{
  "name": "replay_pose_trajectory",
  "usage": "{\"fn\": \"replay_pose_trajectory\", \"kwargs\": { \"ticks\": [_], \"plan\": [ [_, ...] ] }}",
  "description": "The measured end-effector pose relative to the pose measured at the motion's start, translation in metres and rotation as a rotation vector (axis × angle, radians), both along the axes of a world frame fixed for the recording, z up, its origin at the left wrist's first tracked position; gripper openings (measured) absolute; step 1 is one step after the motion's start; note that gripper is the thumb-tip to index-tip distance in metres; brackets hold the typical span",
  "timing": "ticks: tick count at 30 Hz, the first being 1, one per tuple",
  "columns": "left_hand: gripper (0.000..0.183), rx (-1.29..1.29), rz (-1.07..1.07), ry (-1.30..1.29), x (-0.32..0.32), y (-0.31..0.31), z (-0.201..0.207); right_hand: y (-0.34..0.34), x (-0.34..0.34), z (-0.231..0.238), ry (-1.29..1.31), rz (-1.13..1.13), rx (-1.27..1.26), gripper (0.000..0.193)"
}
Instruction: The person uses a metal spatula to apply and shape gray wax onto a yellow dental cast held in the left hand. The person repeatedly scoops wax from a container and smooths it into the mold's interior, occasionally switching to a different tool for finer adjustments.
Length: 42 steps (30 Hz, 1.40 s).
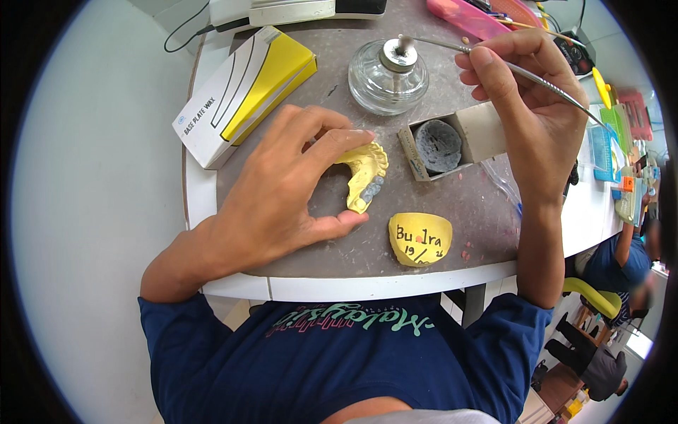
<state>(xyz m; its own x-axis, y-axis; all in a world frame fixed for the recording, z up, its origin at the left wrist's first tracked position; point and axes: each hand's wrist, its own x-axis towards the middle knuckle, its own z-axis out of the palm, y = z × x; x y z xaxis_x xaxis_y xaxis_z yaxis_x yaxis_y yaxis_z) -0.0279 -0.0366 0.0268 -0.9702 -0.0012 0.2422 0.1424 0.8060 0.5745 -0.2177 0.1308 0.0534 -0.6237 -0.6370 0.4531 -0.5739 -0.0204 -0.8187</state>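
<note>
My left hand (289, 180) grips a yellow dental cast (361, 168) by its ends, between thumb and fingers. Grey wax covers a few of the cast's teeth on the side near my thumb. In my right hand (526, 85), a slim metal wax carver (540, 79) is pinched, its tip at the wick of a glass spirit burner (388, 79). Whether a flame burns there I cannot tell. Below the burner lies an opened small box (458, 138) with a round block of dark grey wax (438, 146) in it.
A second yellow cast piece (420, 239) with handwriting lies near the front edge of the table (325, 258). To the left rests a white and yellow carton (247, 95). A pink tray (473, 18) of tools stands at the back right. Other people (614, 261) are off to the right.
</note>
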Motion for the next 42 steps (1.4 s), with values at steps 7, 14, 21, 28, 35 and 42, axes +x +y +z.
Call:
{"fn": "replay_pose_trajectory", "kwargs": {
  "ticks": [7, 14, 21, 28, 35, 42],
  "plan": [
    [0.071, -0.065, 0.020, 0.044, 0.002, -0.002, -0.001, 0.029, 0.031, 0.011, 0.200, 0.032, 0.006, 0.010],
    [0.073, 0.038, -0.002, 0.020, 0.002, -0.003, -0.008, 0.080, 0.096, -0.029, -0.077, -0.041, -0.045, 0.021],
    [0.077, 0.028, -0.036, 0.027, 0.002, -0.005, -0.017, 0.073, 0.132, -0.050, 0.383, -0.029, 0.232, 0.027],
    [0.079, 0.123, 0.000, 0.008, 0.011, 0.004, -0.016, 0.076, 0.126, -0.054, 0.465, -0.057, 0.339, 0.026],
    [0.080, 0.144, 0.232, -0.112, 0.052, 0.038, -0.010, 0.092, 0.137, -0.056, 0.264, -0.078, 0.021, 0.035],
    [0.084, 0.299, 0.449, 0.110, 0.075, 0.073, -0.044, 0.072, 0.152, -0.067, -0.055, 0.093, -0.157, 0.033]
  ]
}}
